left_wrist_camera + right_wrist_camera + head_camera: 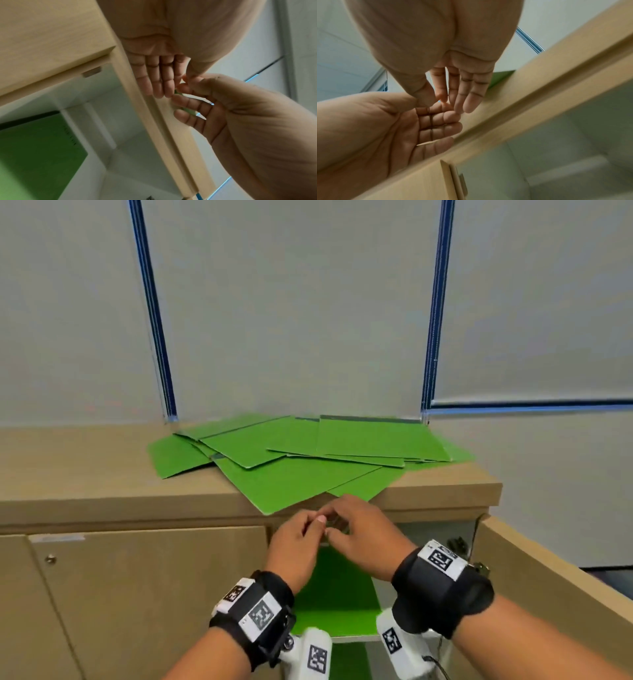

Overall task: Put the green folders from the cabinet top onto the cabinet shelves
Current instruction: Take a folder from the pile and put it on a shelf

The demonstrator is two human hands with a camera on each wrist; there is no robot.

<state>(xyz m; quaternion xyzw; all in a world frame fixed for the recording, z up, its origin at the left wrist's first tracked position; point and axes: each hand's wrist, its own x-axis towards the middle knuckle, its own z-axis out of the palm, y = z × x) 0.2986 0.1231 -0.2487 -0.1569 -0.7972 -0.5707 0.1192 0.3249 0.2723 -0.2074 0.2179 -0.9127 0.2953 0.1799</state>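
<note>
Several green folders [308,460] lie fanned out on the wooden cabinet top [85,474], and one corner overhangs its front edge. Just below that edge my left hand [301,537] and right hand [359,529] meet fingertip to fingertip. In the left wrist view the left fingers [159,81] are straight and the right hand [205,115] is loosely bent. I see no folder held in either hand, though a green sliver [176,93] shows between the fingers. Another green folder [337,601] lies flat on the shelf inside the open cabinet, under my hands.
The cabinet's left door [137,594] is closed. Its right door [548,570] swings out toward me on the right. Grey wall panels with blue strips [154,320] rise behind the cabinet top. The shelf interior [128,135] is white.
</note>
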